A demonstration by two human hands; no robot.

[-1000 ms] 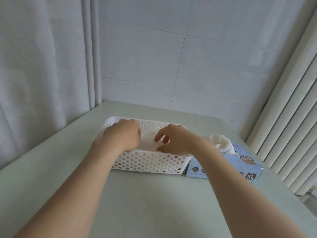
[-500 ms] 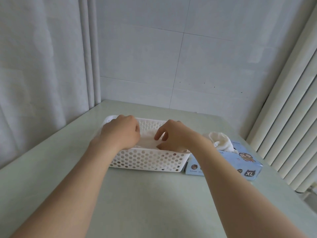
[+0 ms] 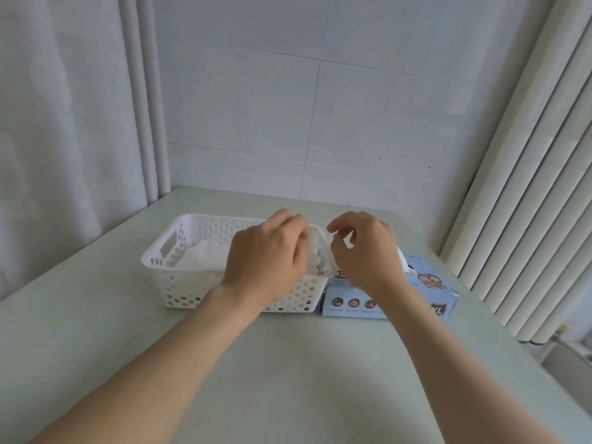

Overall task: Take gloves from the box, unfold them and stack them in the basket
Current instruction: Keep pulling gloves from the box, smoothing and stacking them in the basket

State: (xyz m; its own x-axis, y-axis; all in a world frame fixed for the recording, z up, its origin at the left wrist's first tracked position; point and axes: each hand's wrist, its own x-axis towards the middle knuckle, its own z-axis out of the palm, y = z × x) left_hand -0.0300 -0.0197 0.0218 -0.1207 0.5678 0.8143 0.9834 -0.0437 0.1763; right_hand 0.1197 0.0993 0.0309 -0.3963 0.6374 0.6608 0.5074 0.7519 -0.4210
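Centre frame, a crumpled glove (image 3: 315, 251) hangs between both hands over the basket's (image 3: 166, 251) right end. The left hand (image 3: 266, 254) grips its left edge and the right hand (image 3: 365, 251) pinches its right edge. The stack (image 3: 201, 259) lies lower left, nearer the left hand.

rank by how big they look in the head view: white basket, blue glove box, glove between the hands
1. white basket, largest
2. blue glove box, partly hidden by the right arm
3. glove, smallest, though fingers cover part of it
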